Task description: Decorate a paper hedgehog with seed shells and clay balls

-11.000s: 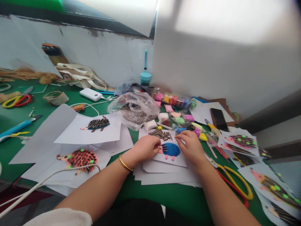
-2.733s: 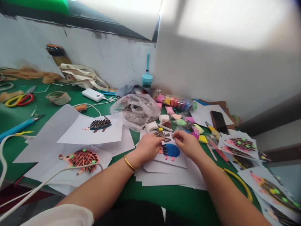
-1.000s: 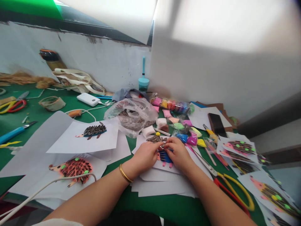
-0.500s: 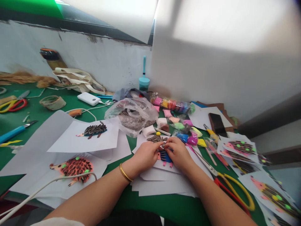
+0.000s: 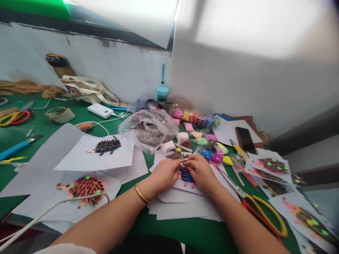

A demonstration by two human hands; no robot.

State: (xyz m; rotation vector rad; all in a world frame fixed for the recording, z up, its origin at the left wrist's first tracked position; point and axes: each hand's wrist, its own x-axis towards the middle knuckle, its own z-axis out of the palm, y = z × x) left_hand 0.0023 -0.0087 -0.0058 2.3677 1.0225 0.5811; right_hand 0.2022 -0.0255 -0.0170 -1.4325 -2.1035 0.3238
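Over a stack of white paper (image 5: 182, 208), my two hands meet at a small hedgehog picture with a blue clay body (image 5: 187, 176), pink feet and sunflower seeds as spines. My left hand (image 5: 165, 176) has its thumb and fingers closed at the picture's upper left; whatever lies between them is hidden. My right hand (image 5: 200, 173) pinches at the body's upper edge, where a sunflower seed (image 5: 184, 163) shows by the fingertips. Just beyond my fingers lies a pile of loose sunflower seeds (image 5: 176, 155), with a yellow clay ball (image 5: 178, 150) behind it.
Scissors (image 5: 241, 192) lie beside my right forearm, near finished hedgehog pictures (image 5: 304, 215). Packets of coloured clay (image 5: 206, 154) and a plastic bag of seeds (image 5: 148, 130) stand behind. To the left are more hedgehog pictures (image 5: 87, 190), a white cable (image 5: 53, 208) and a craft knife (image 5: 19, 148).
Almost nothing differs. Both hands stay at the blue hedgehog with only slight finger movement, and the whole view has shifted very slightly.
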